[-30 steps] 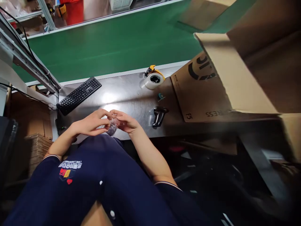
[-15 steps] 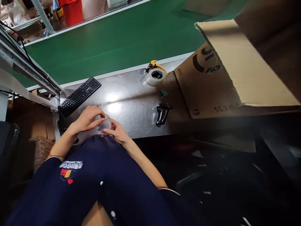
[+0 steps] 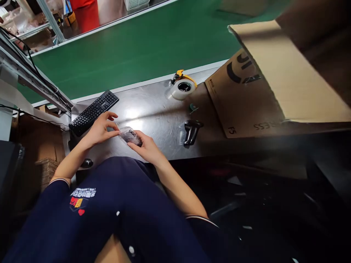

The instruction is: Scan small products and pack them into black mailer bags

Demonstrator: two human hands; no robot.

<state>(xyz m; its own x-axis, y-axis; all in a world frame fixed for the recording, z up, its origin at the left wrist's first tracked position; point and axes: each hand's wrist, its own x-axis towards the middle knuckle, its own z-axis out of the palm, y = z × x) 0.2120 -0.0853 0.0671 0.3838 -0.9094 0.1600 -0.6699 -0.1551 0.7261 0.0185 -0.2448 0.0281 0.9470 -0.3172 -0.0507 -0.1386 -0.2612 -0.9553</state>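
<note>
A small packet in clear bubble-like plastic wrap, with something dark inside, is held above the metal table close to my body. My right hand grips its right end, thumb on the near side and fingers on the far side. At the packet's left end, my left hand pinches the edge of the wrap between thumb and forefinger, its other fingers raised. What exactly lies inside the wrap cannot be made out.
A black keyboard lies beyond my left hand, a computer mouse near my left forearm. To the right are a handheld scanner, a tape dispenser and a large open cardboard box. A green conveyor belt runs behind the table.
The packet has moved right and away from my body, and its dark contents now show. My right hand has moved right with it; my left hand's fingers have lifted and spread.
</note>
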